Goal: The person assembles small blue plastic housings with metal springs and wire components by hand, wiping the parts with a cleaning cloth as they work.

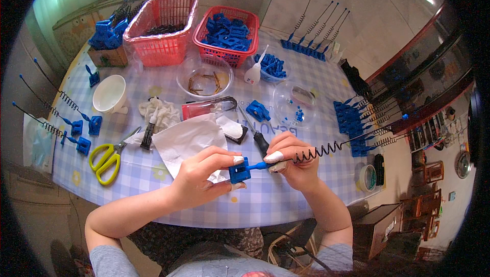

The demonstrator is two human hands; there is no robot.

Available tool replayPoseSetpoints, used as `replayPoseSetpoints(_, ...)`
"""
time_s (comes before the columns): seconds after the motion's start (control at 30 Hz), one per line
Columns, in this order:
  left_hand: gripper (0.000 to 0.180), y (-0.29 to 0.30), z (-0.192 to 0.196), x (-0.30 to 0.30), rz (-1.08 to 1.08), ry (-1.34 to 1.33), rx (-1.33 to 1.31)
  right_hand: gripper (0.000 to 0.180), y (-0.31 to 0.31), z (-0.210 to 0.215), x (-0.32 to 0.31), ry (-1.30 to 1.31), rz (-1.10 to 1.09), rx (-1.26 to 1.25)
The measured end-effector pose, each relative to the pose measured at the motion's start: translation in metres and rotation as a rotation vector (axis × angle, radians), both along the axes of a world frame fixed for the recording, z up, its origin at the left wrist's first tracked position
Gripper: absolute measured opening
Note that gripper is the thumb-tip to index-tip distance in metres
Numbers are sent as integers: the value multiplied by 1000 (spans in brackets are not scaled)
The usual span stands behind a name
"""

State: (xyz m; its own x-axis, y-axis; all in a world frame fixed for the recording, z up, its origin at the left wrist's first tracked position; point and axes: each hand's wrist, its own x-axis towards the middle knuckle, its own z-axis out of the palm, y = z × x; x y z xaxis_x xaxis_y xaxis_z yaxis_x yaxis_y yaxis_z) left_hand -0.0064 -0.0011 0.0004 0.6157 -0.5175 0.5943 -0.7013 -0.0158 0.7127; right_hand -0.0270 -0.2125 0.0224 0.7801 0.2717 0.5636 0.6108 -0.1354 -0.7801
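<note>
My left hand point(201, 177) pinches a small blue plastic block point(239, 171) between thumb and fingers, just above the table's near edge. My right hand point(293, 158) grips the blue stem of a black coiled spring antenna point(319, 151) that is plugged into the block's right side; its wire runs off to the right. A black-handled screwdriver point(260, 141) lies on the checked tablecloth point(153, 167) just behind my right hand.
Two red baskets point(162, 47) point(224, 55) stand at the back, one holding blue parts. Finished antennas lie at the left point(76, 124), right point(357, 118) and far back point(311, 47). Yellow scissors point(107, 157), a white cup point(109, 93), tissue point(186, 141), clear bowls point(204, 75) and a tape roll point(366, 177) are also on the table.
</note>
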Motion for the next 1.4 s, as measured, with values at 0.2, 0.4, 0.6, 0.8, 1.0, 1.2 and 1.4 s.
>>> replayPoseSetpoints(0.2, 44, 0, -1, 0, 2, 20, -5, 14, 1, 1, 1, -7, -11, -20)
replayPoseSetpoints(0.4, 44, 1, 1, 0, -12, 26, 2, 14, 0, -1, 1, -19, -16, -32)
replayPoseSetpoints(0.6, 43, 1, 1, 0, -14, 36, 13, 14, 1, 0, 1, -20, -17, -24)
replayPoseSetpoints(0.8, 43, 2, 2, 0, -16, 25, 28, 16, 2, 1, 1, -24, -23, -13)
replayPoseSetpoints(1.0, 44, 1, -3, -2, -118, 324, -63, 17, 2, 0, 1, -3, -18, 22)
replayPoseSetpoints(1.2, 41, -1, 1, -2, -208, 556, -104, 16, 3, 2, -2, 53, -55, 29)
replayPoseSetpoints(1.4, 39, -2, 0, -1, -236, 685, -143, 13, 4, 1, -2, 66, -75, 39)
